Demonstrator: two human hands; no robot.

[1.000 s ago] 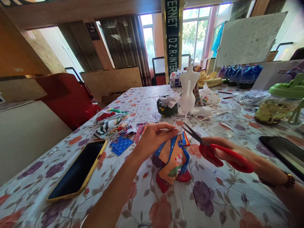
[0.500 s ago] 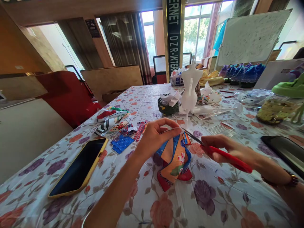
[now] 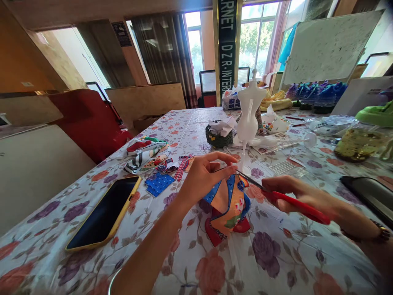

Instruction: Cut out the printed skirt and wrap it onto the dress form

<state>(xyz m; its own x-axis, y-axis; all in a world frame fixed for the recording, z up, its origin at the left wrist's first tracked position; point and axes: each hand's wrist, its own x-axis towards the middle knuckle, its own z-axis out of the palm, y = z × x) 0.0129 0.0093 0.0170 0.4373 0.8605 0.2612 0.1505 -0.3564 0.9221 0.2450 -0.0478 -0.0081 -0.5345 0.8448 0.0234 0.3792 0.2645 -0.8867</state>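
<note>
Head view: scissors (image 3: 302, 207), lengthwise aslant, tips up-left, gripped in right hand (image 3: 307, 194) (cloth (image 3: 236, 205) pinched in left hand (image 3: 206, 172)).

- Printed cloth (image 3: 231, 207): orange mid — blue bands w/ specks, red lower ends, white/pink flower, green leaf.
- Scissors (image 3: 307, 211): red handles, dk grey blades.
- Tablecloth (image 3: 172, 278): white w/ purple + orange-pink flowers, grey-brn leaves.
- Flat fabric piece (image 3: 159, 184): blue w/ small pale dots.
- Phone (image 3: 104, 213): blk screen, yellow case.
- Fabric bundle (image 3: 147, 155): white w/ blk stripes, red + green bits.
- Mannequin (image 3: 248, 114): plain white.
- Basket (image 3: 219, 141): dk green — yellow dab.
- Jar lid (image 3: 375, 116): bright green.
</note>
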